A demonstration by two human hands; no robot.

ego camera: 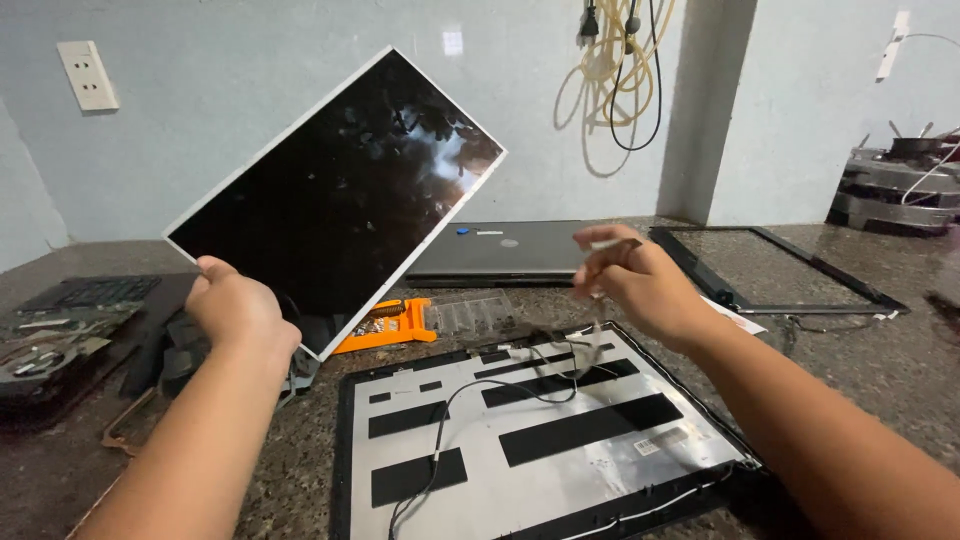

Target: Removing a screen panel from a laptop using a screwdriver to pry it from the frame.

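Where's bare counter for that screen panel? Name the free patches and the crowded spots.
Bare stone shows left of the open lid shell, below the left hand holding the screen panel, and on the right between shell and black bezel frame. Crowded: the far left with the dismantled laptop base, and around the orange tray before the closed laptop.

Closed laptop [500, 250], orange tray [392, 325], wall cables [620, 60]

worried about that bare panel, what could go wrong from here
1. The left hand holds the screen panel by one corner, tilted in the air; it could flex, crack or slip.
2. The right hand pinches a thin cable above the back cover; a pull might tear it.
3. The lower panel edge hangs near the orange tray.
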